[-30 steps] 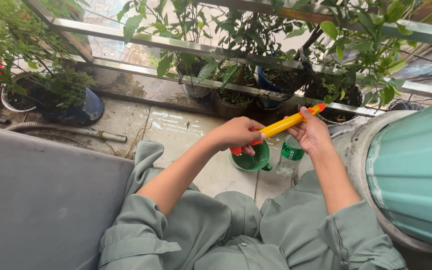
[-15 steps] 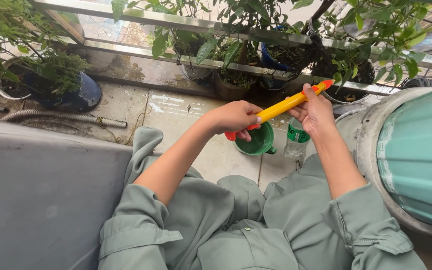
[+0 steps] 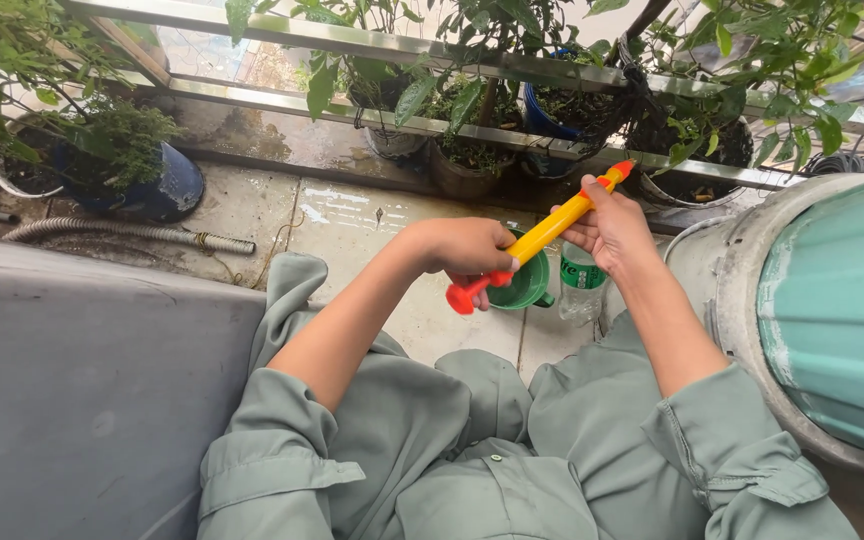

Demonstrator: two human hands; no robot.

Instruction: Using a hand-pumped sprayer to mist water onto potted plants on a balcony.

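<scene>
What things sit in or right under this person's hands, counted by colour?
Yellow and red: 1, the pump tube gripped by left hand and right hand.
Green: 1, the cup.
Clear: 1, the plastic bottle.
Total: 3.

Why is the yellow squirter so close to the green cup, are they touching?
Cannot tell. In the head view the yellow squirter crosses in front of the green cup, held up by both hands, hiding any gap.

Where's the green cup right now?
In the head view, the green cup sits on the tiled floor at centre, just below the left hand, with the clear plastic bottle right beside it.
</scene>
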